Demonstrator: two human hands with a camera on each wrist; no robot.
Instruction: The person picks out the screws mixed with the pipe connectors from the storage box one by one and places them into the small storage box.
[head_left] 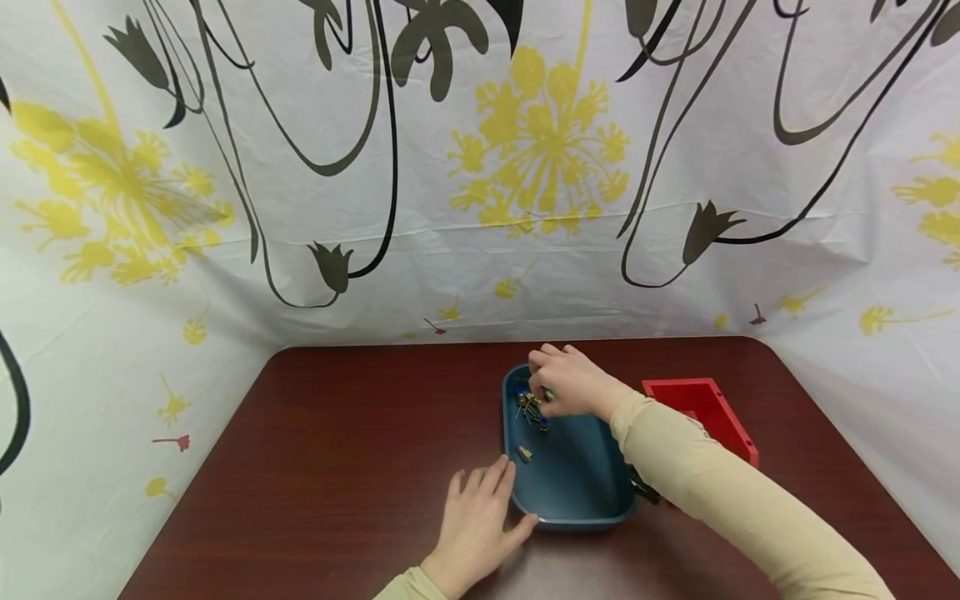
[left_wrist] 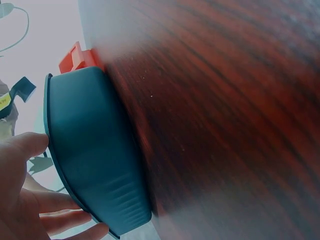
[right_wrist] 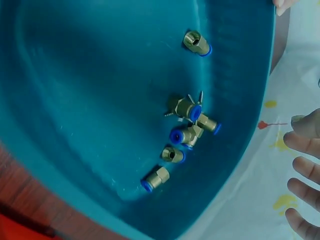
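Observation:
A blue-green tray [head_left: 577, 467] stands on the table. Several brass push-in fittings with blue collars [head_left: 529, 407] lie clustered near its far left side. One separate fitting [head_left: 523, 453] lies closer to the left hand; the right wrist view also shows this loose fitting [right_wrist: 197, 43] apart from the cluster. My left hand [head_left: 477, 521] touches the tray's near left rim with fairly straight fingers and thumb. Over the far end of the tray, my right hand [head_left: 570, 382] hovers by the cluster. Its fingers [right_wrist: 306, 192] are spread, and no fitting shows between them in the right wrist view.
A red bin [head_left: 708, 408] stands right of the tray, partly hidden by the right sleeve. Something dark [head_left: 645, 485] lies between tray and bin, too covered to identify. Patterned cloth [head_left: 540, 275] hangs behind the brown table [head_left: 360, 450].

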